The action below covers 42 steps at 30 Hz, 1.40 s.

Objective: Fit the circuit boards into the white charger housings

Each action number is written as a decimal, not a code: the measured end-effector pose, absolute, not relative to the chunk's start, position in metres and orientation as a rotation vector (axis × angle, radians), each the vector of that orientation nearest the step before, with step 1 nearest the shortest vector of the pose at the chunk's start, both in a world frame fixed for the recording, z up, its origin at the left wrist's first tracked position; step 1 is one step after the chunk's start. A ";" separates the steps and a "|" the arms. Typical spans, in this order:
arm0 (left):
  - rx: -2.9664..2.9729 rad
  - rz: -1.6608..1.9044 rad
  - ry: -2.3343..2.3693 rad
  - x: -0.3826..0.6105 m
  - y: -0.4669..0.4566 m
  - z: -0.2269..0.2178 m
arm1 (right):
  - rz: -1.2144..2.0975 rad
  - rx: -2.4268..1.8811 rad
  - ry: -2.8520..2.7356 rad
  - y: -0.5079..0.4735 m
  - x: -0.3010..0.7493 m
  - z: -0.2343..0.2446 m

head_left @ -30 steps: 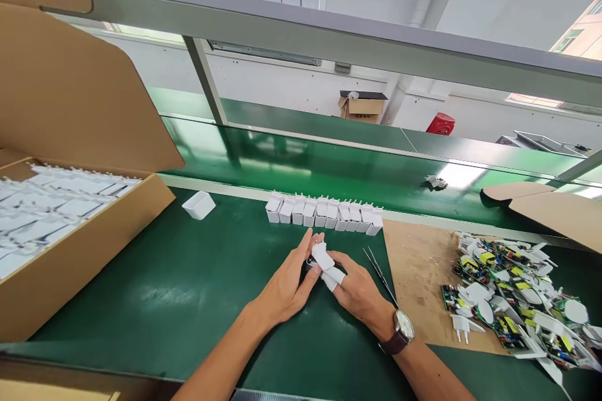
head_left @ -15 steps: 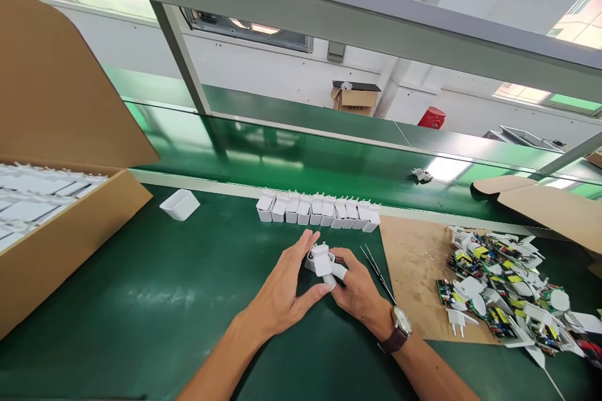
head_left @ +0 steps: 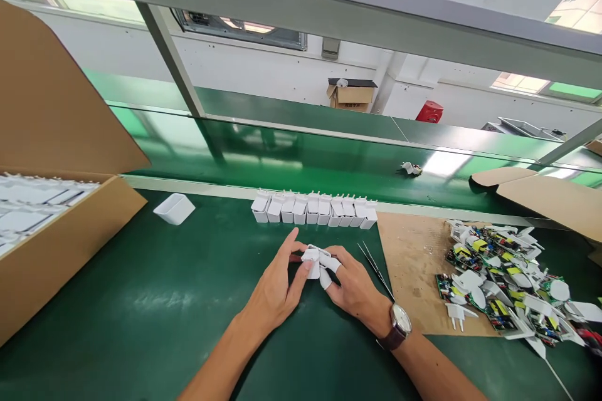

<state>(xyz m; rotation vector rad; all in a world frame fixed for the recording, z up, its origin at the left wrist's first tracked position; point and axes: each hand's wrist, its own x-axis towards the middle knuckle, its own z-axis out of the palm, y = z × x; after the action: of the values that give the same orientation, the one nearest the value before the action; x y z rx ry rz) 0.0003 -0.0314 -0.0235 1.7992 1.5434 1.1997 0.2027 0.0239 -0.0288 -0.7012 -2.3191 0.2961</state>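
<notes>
White plug casing [head_left: 314,257] is gripped btwn L hand [head_left: 277,285] & R hand [head_left: 356,288] over green bench [head_left: 141,351], both closed on it. Carton [head_left: 79,244] at L is filled w/ white pcs [head_left: 37,210]. Cardboard sheet [head_left: 409,250] at R is part-covered by PCB pile [head_left: 508,282]. Casing row [head_left: 313,212] is lined up behind hands; loose casing [head_left: 175,210] is set near carton. Tweezers [head_left: 377,272] are laid beside R hand.

A dark green desk [head_left: 136,263] with a pale strip along its back edge carries everything. On its left stands an open cardboard box [head_left: 89,238], with a white shell [head_left: 174,209] lying just beside it. Near the back strip runs a row of white cases [head_left: 312,209]. Tweezers [head_left: 376,269] lie beside a brown sheet [head_left: 409,263], which bears a heap of circuit boards and white parts [head_left: 503,282].
</notes>
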 end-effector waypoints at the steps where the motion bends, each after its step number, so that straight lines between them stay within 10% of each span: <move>1: 1.801 1.191 1.548 0.000 -0.031 -0.023 | 0.293 -0.709 -2.338 0.024 0.203 -0.028; 29: 1.969 1.210 1.544 -0.005 -0.023 -0.027 | 0.470 -0.770 -2.205 0.023 0.198 -0.034; 37: 2.058 1.215 1.391 0.006 -0.032 -0.027 | 1.795 -0.856 -1.299 0.023 0.192 -0.033; 42: 2.065 1.387 1.330 0.012 -0.029 -0.032 | 2.062 -0.724 -1.107 0.019 0.188 -0.032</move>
<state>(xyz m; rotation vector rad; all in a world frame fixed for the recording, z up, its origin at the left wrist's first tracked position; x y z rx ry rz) 0.0117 -0.0293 -0.0318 2.0648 1.3303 1.3866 0.1876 0.0185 -0.0319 -0.7240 -1.1074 2.0622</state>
